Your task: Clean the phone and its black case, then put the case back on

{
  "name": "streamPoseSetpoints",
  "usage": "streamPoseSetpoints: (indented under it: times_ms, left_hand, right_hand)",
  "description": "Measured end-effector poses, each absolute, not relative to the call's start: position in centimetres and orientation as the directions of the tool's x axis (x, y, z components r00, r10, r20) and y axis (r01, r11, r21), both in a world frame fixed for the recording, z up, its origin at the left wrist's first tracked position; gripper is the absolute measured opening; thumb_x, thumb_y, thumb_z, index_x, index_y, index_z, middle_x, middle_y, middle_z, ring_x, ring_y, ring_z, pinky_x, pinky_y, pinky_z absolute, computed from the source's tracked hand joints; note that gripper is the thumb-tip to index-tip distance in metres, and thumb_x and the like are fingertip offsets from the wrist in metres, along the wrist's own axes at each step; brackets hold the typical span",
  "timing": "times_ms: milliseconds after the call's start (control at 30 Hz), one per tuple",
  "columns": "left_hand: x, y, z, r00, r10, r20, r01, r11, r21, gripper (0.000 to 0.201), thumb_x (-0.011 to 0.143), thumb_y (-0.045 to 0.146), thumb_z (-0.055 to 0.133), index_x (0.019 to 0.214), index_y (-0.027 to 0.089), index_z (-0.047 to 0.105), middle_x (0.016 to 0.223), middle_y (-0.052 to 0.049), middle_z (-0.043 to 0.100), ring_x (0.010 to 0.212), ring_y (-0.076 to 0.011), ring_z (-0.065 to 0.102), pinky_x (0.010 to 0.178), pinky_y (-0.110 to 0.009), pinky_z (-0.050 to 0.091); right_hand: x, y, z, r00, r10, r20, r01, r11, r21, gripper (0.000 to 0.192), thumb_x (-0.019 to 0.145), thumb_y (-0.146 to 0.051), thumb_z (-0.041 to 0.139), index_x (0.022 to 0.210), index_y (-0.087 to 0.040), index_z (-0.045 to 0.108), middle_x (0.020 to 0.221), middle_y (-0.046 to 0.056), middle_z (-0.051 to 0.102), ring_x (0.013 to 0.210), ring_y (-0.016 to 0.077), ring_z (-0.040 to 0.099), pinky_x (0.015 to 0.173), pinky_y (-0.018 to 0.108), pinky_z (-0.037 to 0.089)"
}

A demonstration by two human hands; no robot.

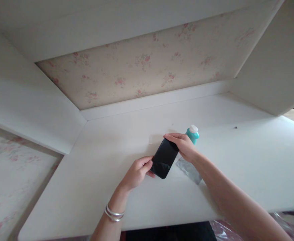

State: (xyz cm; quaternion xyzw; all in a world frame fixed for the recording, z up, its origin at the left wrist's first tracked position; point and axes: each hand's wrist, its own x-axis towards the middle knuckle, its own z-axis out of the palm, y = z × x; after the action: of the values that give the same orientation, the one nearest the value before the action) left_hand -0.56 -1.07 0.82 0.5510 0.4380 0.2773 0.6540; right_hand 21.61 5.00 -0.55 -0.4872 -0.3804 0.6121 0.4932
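A black smartphone [165, 157] is held tilted above the white desk, its dark glossy screen facing up toward me. My left hand [140, 171] grips its lower left edge, thumb on the front and fingers underneath. At the upper right end, my right hand [182, 144] is closed round the phone, thumb along the top edge. Just beyond that hand stands a teal bottle [192, 134] with a white cap, partly hidden by the hand. Under my right forearm lies a flat, clear-grey plastic packet [190, 170], partly covered by the arm.
The white desk [106, 140] has side panels left and right and a floral-papered wall [147, 67] behind. A small dark bit [235, 127] lies on the right of the desktop. Crinkled clear plastic [227, 231] shows below the front edge.
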Motion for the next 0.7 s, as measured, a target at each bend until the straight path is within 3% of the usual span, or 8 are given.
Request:
streamPoseSetpoints:
  times_ms: [167, 333, 400, 700]
  left_hand:
    - [-1.2, -1.9, 1.0, 0.408, 0.852, -0.328, 0.14, 0.296, 0.945, 0.044, 0.091, 0.043, 0.057, 0.123, 0.016, 0.068, 0.104, -0.009, 0.072, 0.093, -0.0233, 0.065, 0.075, -0.035, 0.058]
    - [-2.4, -2.6, 0.9, 0.269, 0.871, -0.41, 0.011, 0.423, 0.906, 0.044, 0.085, 0.043, 0.065, 0.119, 0.015, 0.069, 0.099, -0.01, 0.073, 0.085, -0.0215, 0.067, 0.078, -0.037, 0.057]
    - [-2.9, -2.5, 0.6, 0.161, 0.885, -0.436, -0.092, 0.454, 0.886, 0.045, 0.081, 0.04, 0.071, 0.117, 0.014, 0.07, 0.101, -0.011, 0.074, 0.082, -0.0203, 0.068, 0.08, -0.037, 0.057]
    - [-3.2, -1.5, -0.9, -0.086, 0.89, -0.447, -0.229, 0.419, 0.879, 0.023, 0.086, 0.026, 0.066, 0.103, 0.011, 0.07, 0.102, -0.011, 0.072, 0.08, -0.0161, 0.07, 0.076, -0.029, 0.059]
  right_hand:
    - [20.6, 4.9, -1.4, -0.041, 0.981, -0.191, -0.134, -0.195, -0.972, 0.043, 0.069, -0.057, 0.078, 0.085, -0.017, 0.078, 0.077, 0.004, 0.073, 0.071, 0.0204, 0.063, 0.062, 0.03, 0.046]
    - [20.6, 4.7, -0.6, 0.004, 0.985, -0.17, -0.11, -0.168, -0.98, 0.047, 0.081, -0.062, 0.066, 0.11, -0.025, 0.074, 0.115, 0.006, 0.072, 0.105, 0.0253, 0.065, 0.085, 0.035, 0.053]
    - [21.3, 3.8, -0.4, 0.029, 0.987, -0.159, -0.096, -0.155, -0.983, 0.048, 0.08, -0.06, 0.067, 0.113, -0.026, 0.071, 0.122, 0.007, 0.07, 0.111, 0.0256, 0.064, 0.093, 0.037, 0.052]
    - [25.1, -3.7, -2.2, 0.05, 0.973, -0.225, -0.048, -0.223, -0.974, 0.048, 0.071, -0.062, 0.076, 0.093, -0.019, 0.075, 0.099, 0.012, 0.075, 0.089, 0.0282, 0.071, 0.088, 0.046, 0.055]
